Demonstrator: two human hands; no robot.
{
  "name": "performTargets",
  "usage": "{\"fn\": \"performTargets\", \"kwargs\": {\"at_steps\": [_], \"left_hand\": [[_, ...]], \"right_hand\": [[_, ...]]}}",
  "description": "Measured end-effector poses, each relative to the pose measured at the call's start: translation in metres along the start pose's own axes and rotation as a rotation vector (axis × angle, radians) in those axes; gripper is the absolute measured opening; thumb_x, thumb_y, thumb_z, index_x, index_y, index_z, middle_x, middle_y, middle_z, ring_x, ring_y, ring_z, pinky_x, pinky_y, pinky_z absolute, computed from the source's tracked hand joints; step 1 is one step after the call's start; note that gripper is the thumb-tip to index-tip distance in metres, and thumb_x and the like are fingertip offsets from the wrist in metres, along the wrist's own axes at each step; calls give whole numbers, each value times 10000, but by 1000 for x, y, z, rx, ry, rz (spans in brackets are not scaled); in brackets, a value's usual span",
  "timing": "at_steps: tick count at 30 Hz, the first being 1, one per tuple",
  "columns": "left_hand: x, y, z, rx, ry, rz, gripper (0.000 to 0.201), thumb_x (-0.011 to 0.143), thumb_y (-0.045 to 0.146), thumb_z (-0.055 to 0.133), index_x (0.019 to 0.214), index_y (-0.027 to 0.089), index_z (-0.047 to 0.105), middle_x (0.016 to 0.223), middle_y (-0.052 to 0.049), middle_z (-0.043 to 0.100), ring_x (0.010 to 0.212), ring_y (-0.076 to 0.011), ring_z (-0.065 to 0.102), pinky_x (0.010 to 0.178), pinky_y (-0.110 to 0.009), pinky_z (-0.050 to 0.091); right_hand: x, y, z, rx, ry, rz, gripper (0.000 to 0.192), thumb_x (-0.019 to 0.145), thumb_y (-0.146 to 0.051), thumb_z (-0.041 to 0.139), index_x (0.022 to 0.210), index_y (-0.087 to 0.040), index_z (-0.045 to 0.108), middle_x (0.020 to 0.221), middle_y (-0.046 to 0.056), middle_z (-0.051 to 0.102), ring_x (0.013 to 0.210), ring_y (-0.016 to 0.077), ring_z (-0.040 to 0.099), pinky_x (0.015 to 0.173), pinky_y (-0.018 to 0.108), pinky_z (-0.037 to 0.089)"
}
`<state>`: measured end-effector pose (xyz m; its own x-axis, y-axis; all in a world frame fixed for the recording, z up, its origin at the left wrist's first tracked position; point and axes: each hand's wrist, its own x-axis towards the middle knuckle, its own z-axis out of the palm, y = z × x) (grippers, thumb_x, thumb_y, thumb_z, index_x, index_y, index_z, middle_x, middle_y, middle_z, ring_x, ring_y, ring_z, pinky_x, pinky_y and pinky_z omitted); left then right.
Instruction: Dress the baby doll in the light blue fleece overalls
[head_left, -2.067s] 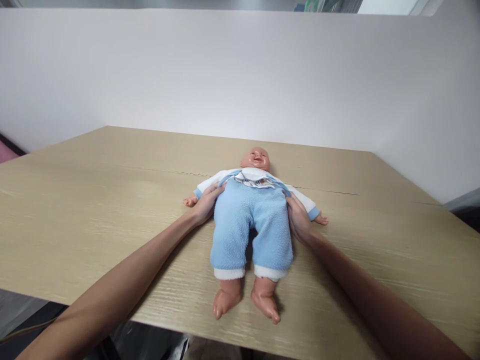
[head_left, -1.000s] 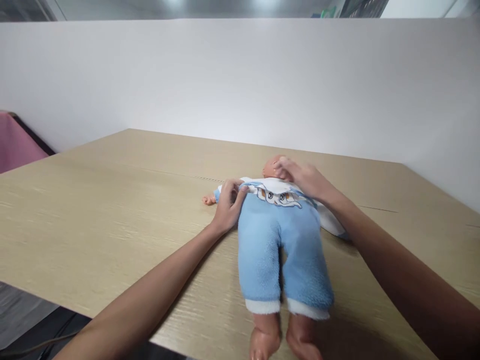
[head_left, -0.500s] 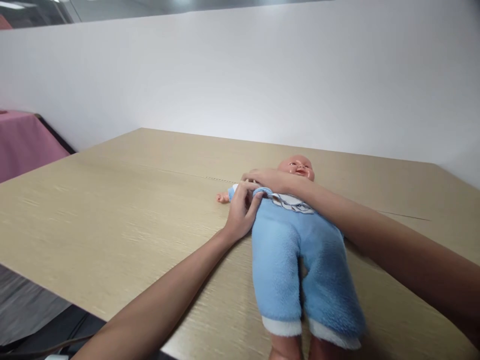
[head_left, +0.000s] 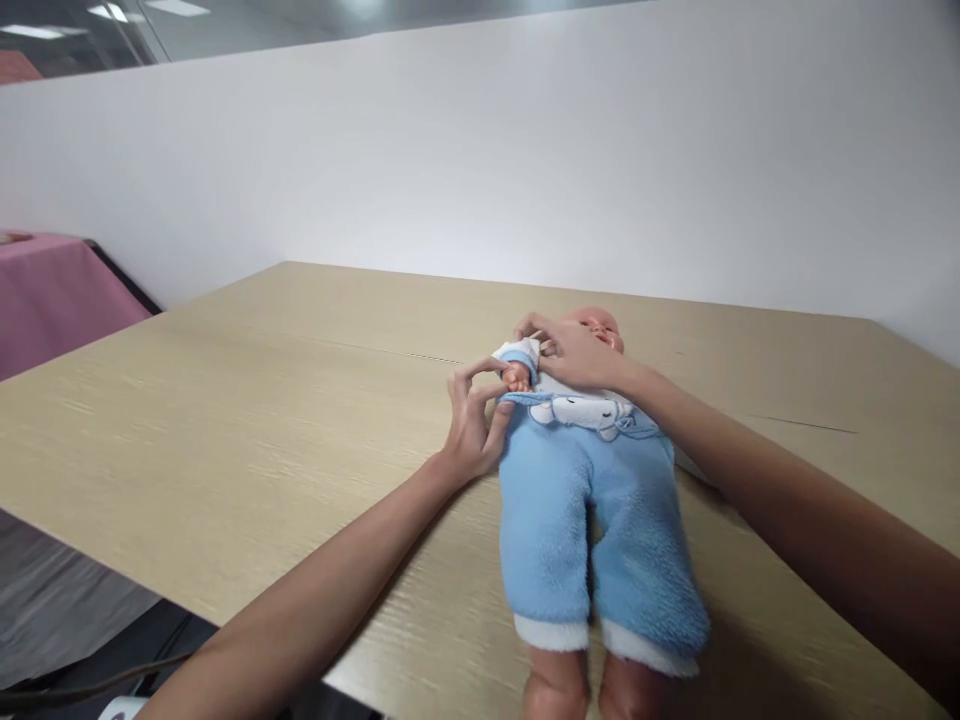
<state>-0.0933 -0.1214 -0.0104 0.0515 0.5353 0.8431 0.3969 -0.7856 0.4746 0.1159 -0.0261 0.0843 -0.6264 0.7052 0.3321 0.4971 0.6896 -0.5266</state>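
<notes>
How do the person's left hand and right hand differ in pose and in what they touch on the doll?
The left hand sits beside the doll, fingers curled at the blue strap by the doll's small hand; the right hand reaches across the doll's chest and pinches the white sleeve. The left arm comes straight from below; the right arm crosses over the doll's body. Both hands are bare and meet at the same sleeve.

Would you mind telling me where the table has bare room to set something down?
The wooden table is bare left of the left hand, and behind the doll up to the white wall. It is crowded at the doll's chest, where the right hand also works.
</notes>
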Motion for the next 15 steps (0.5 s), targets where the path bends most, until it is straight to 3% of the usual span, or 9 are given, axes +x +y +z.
{"fn": "performTargets", "kwargs": {"at_steps": [4,8,11,15], "left_hand": [[4,-3,7,-203,65,-268,267,1135,512,424,1163,271,537,1171,-89,635,1132,-244,629,1076,-457,494],[10,-13,13,-303,67,-562,320,1082,571,557,1088,253,595,1066,-46,626,1034,-199,612,969,-343,509],[11,-22,16,-436,49,-672,332,1061,588,588,1059,256,579,1001,-16,620,961,-164,610,901,-289,512],[10,-31,25,-628,55,-842,394,1001,633,655,1078,264,539,963,9,633,888,-141,621,828,-265,527]], "right_hand": [[0,-9,5,41,7,-18,268,891,-224,679,1145,-256,758,1141,62,796,1003,267,728,918,399,538],[-16,-25,-4,90,-18,93,264,985,-413,688,1192,-273,775,1246,81,793,1115,289,726,994,423,530],[-35,-35,-7,78,-44,206,360,999,-564,683,1173,-263,775,1114,80,821,1016,288,734,914,399,522],[-51,-29,4,103,-57,181,383,958,-609,728,1117,-263,767,1060,50,809,965,270,704,865,368,490]]}}
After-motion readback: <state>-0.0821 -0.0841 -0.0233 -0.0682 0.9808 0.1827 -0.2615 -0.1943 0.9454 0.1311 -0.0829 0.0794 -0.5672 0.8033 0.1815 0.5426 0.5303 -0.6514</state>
